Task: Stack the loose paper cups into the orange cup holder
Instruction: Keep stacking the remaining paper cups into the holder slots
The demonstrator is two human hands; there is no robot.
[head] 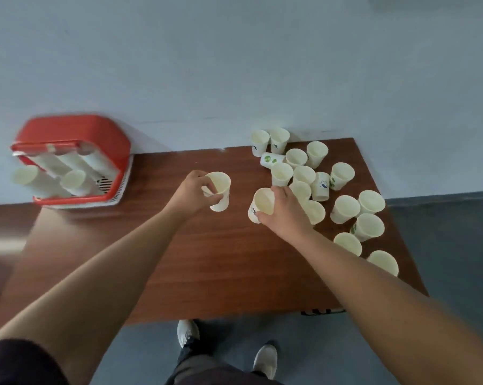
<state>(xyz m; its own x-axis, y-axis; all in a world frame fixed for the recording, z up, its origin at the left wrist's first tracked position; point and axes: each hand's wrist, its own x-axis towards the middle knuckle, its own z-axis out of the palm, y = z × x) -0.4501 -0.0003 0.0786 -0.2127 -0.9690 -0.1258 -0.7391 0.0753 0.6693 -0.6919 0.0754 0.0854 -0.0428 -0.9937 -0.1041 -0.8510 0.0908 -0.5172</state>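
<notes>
While the right hand (287,212) grips a cup (262,202), loose cups (344,208) crowd beside it.

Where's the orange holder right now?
The holder sits far left in the head view, on the table against the wall, left of the cup in the left hand.

Holder (71,140) left, cups (343,209) right.

I see matt white paper cups (343,209) at right of frame on a smooth, wood-grain table (221,259). The orange cup holder (73,140), upper left, looks like glossy plastic, though it's blurred.
</notes>
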